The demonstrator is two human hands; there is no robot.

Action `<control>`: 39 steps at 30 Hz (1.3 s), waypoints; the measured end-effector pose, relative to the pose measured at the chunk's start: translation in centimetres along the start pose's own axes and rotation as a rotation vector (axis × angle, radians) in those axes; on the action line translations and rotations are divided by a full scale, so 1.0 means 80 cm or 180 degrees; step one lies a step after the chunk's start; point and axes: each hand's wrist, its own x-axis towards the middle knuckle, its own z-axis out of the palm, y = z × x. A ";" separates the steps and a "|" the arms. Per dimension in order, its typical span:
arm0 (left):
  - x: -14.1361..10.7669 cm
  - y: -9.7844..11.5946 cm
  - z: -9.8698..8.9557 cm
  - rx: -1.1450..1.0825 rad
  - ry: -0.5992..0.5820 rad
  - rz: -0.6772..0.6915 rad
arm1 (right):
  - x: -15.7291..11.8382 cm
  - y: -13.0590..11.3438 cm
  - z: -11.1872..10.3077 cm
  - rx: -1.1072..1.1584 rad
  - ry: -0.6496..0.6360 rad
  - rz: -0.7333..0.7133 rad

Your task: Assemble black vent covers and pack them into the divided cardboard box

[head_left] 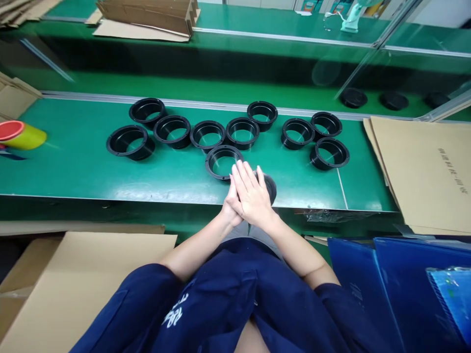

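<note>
My right hand (253, 196) lies flat, with its fingers stretched out and pressed together, across my left hand (231, 203). The left one is partly covered, but a straight finger and the thumb side show; no held object is visible between the palms. Just beyond the fingertips stands a black flanged ring (211, 169) on the green workbench (176, 181). Behind my right hand a dark round piece (271, 189) sticks out near the bench edge, mostly hidden. Several more black rings, such as this one at the left (127, 151) and this one at the right (329, 159), stand farther back.
Flat cardboard (427, 171) lies at the right, with blue plastic sheets (405, 289) below it. A yellow and red roll (24, 135) rests at the left end. More cardboard (95, 274) sits low left. Black discs (353, 98) stand behind the bench's rear rail.
</note>
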 end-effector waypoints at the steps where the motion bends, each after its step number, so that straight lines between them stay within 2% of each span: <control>1: 0.000 -0.001 0.001 -0.0003 0.0001 -0.0013 | 0.005 -0.002 0.004 -0.0074 -0.0088 -0.0032; 4: -0.001 0.000 0.000 0.0007 0.0071 -0.0057 | 0.023 0.014 0.001 -0.0293 -0.0020 0.0231; 7: -0.002 0.008 -0.005 0.0041 0.0153 -0.0099 | 0.031 0.056 -0.019 -0.0267 0.0376 0.0787; 11: -0.001 0.027 -0.010 -0.0066 -0.0114 -0.0121 | 0.007 0.113 -0.046 0.0429 0.1224 0.1677; 13: 0.002 0.036 -0.008 -0.0138 -0.0233 -0.0104 | -0.016 0.124 -0.051 0.1072 0.1472 0.1837; 16: 0.009 0.040 0.000 -0.0173 -0.0248 -0.0173 | -0.049 0.114 -0.047 0.2176 0.1238 0.1846; 18: 0.013 0.038 0.005 -0.0186 -0.0244 -0.0265 | -0.065 0.100 -0.041 0.2557 0.0969 0.1896; 20: 0.016 0.032 0.007 -0.0194 -0.0273 -0.0348 | -0.072 0.087 -0.038 0.2582 0.0913 0.1947; 24: 0.016 0.019 0.008 -0.0239 -0.0305 -0.0430 | -0.069 0.076 -0.044 0.2270 0.1065 0.1851; 29: 0.015 0.010 0.012 -0.0131 -0.0281 -0.0549 | -0.050 0.069 -0.043 0.2266 0.0754 0.1551; 33: 0.020 0.012 0.017 -0.0072 -0.0166 -0.0503 | -0.035 0.065 -0.026 0.2490 0.1154 0.1812; 39: 0.021 0.020 0.017 -0.0089 -0.0616 -0.0422 | -0.021 0.058 -0.013 0.3074 0.1689 0.2341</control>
